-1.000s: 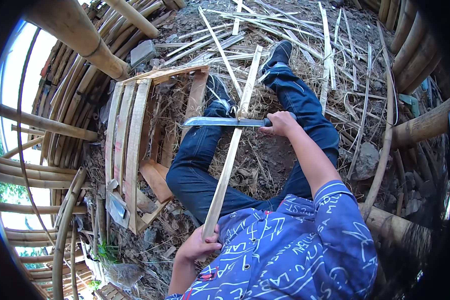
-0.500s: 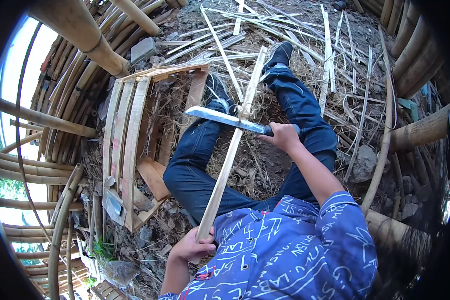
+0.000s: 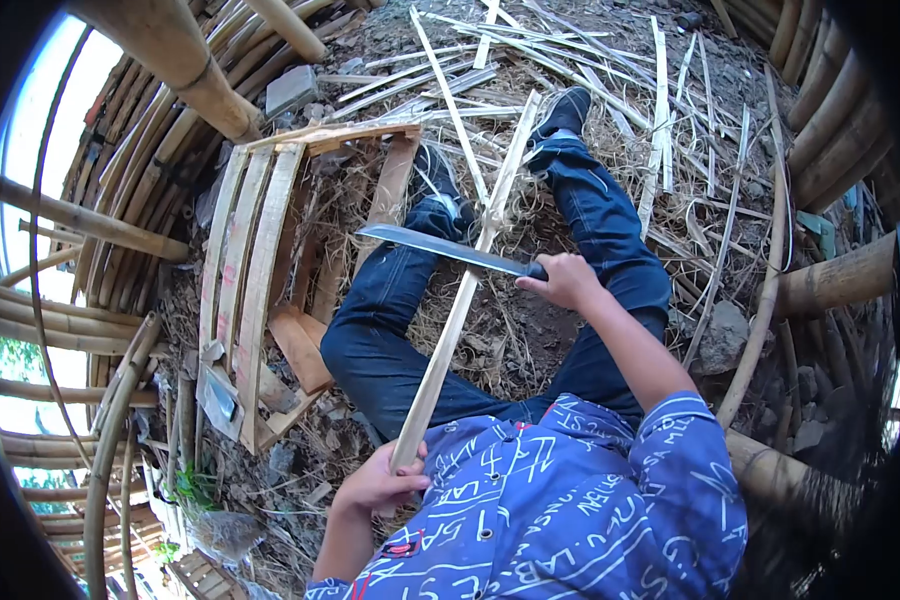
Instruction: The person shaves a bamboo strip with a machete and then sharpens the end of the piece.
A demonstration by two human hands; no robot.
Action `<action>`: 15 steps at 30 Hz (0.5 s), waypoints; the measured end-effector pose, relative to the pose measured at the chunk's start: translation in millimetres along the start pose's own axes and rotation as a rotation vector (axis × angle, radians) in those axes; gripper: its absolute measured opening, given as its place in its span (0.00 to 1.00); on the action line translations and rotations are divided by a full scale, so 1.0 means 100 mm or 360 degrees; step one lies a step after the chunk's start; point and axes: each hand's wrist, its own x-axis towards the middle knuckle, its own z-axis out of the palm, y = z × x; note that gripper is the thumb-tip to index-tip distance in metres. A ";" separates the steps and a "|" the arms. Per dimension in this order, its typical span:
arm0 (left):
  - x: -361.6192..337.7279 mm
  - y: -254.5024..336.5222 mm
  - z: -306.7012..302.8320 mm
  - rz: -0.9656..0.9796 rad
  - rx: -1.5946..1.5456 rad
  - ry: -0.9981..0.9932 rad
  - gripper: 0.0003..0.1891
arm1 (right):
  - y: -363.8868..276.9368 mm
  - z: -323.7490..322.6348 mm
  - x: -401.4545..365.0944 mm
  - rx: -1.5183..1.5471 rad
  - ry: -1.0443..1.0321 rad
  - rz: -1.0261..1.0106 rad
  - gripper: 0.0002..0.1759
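My left hand (image 3: 382, 480) is closed round the near end of a long pale bamboo strip (image 3: 437, 375), close to my shirt. The strip slants up and away between my legs toward my shoes. In my right hand (image 3: 566, 281) is the dark handle of a machete (image 3: 440, 243). Its long blade points left and lies across the strip, about midway along it. A pale tuft of curled shavings (image 3: 492, 218) clings to the strip just beyond the blade.
A slatted wooden crate (image 3: 260, 230) stands left of my legs. Many cut strips (image 3: 660, 110) and shavings litter the ground ahead. Bamboo poles (image 3: 835, 278) rise on the right, with a rock (image 3: 722, 336) nearby. More bamboo poles (image 3: 90, 220) form a wall at left.
The machete blade has slid a little along the strip toward me and its face has tilted, looking darker. My left hand keeps its grip on the strip.
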 end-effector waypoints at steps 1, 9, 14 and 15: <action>0.05 -0.01 0.00 0.0069 0.0269 0.0087 0.21 | -0.04 0.07 -0.07 0.0092 -0.0050 0.0020 0.39; 0.30 0.15 0.32 0.0261 0.1722 0.1010 0.24 | -0.88 0.29 -0.70 0.0923 -0.0272 0.0011 0.30; 0.35 0.24 0.41 0.0182 0.1788 0.1103 0.25 | -1.32 0.19 -0.89 0.0941 -0.0288 -0.0189 0.30; 0.38 0.19 0.38 0.0179 0.1792 0.1097 0.25 | -1.36 0.18 -0.91 0.0926 -0.0271 -0.0272 0.30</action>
